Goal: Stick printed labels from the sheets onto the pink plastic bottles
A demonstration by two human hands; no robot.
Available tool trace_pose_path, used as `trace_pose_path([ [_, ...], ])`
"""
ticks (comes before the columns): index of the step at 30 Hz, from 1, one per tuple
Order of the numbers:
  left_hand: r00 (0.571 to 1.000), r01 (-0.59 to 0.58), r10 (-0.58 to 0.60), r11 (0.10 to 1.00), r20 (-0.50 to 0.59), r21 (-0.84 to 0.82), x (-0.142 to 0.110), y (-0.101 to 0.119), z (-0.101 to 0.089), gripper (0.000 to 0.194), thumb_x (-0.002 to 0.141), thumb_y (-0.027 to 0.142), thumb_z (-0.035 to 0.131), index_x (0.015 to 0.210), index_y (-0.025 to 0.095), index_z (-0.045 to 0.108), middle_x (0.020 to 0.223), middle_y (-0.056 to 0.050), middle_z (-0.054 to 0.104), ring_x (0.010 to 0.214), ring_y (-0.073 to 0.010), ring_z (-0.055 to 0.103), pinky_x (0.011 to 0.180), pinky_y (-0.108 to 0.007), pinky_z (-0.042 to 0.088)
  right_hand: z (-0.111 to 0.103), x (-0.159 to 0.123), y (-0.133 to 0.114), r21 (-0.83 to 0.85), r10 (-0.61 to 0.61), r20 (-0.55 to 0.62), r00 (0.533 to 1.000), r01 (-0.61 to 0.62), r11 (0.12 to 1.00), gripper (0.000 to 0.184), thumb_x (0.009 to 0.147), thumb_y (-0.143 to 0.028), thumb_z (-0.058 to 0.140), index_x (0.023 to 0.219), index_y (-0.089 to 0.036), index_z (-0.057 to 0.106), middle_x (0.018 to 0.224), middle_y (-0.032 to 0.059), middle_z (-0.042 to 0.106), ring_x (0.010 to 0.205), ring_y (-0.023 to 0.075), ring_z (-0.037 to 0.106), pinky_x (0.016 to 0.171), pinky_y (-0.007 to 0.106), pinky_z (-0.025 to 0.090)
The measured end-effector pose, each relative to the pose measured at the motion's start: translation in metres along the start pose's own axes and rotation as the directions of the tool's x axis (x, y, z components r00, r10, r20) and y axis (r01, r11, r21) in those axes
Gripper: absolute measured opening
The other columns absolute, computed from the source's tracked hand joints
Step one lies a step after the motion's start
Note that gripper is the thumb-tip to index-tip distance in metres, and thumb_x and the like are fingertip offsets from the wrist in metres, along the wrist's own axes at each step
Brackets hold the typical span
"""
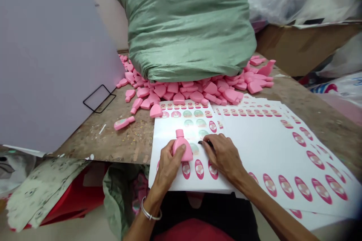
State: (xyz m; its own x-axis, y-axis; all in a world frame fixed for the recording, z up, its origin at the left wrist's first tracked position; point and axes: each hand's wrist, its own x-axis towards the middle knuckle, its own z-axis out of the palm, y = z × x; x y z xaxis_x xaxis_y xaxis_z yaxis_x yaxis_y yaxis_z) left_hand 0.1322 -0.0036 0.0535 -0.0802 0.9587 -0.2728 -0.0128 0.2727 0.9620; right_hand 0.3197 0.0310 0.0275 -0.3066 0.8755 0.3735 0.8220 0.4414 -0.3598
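Observation:
My left hand (166,165) is closed round a small pink plastic bottle (187,154), which stands upright with its neck pointing away from me. Beneath it lies a sheet of stickers (166,131), with pink oval labels and rows of pale green spots. My right hand (224,154) rests on the same sheet, just right of the bottle. Its fingers pinch a slim black tool (200,142); only the dark tip and a short part show, so its kind is unclear.
Many pink bottles (195,96) lie heaped below a big green sack (192,37). One labelled bottle (123,123) lies apart at left, near a black wire frame (99,98). More sticker sheets (263,143) spread to the right. A grey panel (56,56) borders the table's left.

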Motion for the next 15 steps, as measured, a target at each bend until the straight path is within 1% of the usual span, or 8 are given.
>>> trace_pose_path([
  [3, 0.999, 0.017, -0.016, 1.000, 0.046, -0.014, 0.0003, -0.0016, 0.0028, 0.033, 0.083, 0.047, 0.057, 0.095, 0.016, 0.057, 0.076, -0.003, 0.063, 0.061, -0.0184, 0.066, 0.057, -0.026, 0.050, 0.0036, -0.0024, -0.0040, -0.085, -0.041, -0.009, 0.999, 0.040, 0.996, 0.019, 0.094, -0.026, 0.045, 0.084, -0.018, 0.060, 0.077, 0.0056, 0.064, 0.072, 0.0181, 0.052, 0.069, 0.032, 0.033],
  [5, 0.998, 0.005, -0.004, 1.000, 0.068, -0.023, 0.0019, -0.0028, 0.0036, 0.033, 0.084, 0.046, 0.056, 0.097, 0.016, 0.055, 0.080, -0.003, 0.062, 0.063, -0.0193, 0.068, 0.057, -0.026, 0.051, 0.0040, -0.0033, -0.0041, -0.103, -0.053, -0.002, 0.999, 0.052, 0.993, 0.019, 0.093, -0.025, 0.046, 0.081, -0.018, 0.060, 0.074, 0.0050, 0.063, 0.071, 0.0177, 0.051, 0.069, 0.032, 0.033],
  [11, 0.997, -0.056, 0.057, 0.998, 0.050, -0.014, 0.0045, -0.0086, 0.0022, 0.030, 0.084, 0.045, 0.056, 0.096, 0.017, 0.057, 0.085, -0.004, 0.062, 0.064, -0.0178, 0.068, 0.059, -0.026, 0.052, 0.0040, -0.0028, 0.0007, -0.010, -0.047, 0.013, 0.999, 0.047, 0.999, 0.016, 0.089, -0.025, 0.050, 0.077, -0.020, 0.059, 0.072, 0.0032, 0.063, 0.069, 0.0169, 0.054, 0.069, 0.031, 0.034],
  [15, 0.995, -0.081, 0.081, 0.997, 0.052, 0.005, 0.0036, -0.0099, 0.0020, 0.032, 0.086, 0.045, 0.054, 0.100, 0.017, 0.058, 0.086, -0.004, 0.062, 0.064, -0.0163, 0.066, 0.061, -0.027, 0.054, 0.0031, -0.0012, -0.0017, -0.021, -0.055, -0.003, 0.999, 0.055, 0.998, 0.018, 0.087, -0.034, 0.056, 0.077, -0.020, 0.060, 0.071, 0.0039, 0.064, 0.067, 0.0179, 0.053, 0.066, 0.031, 0.035],
])
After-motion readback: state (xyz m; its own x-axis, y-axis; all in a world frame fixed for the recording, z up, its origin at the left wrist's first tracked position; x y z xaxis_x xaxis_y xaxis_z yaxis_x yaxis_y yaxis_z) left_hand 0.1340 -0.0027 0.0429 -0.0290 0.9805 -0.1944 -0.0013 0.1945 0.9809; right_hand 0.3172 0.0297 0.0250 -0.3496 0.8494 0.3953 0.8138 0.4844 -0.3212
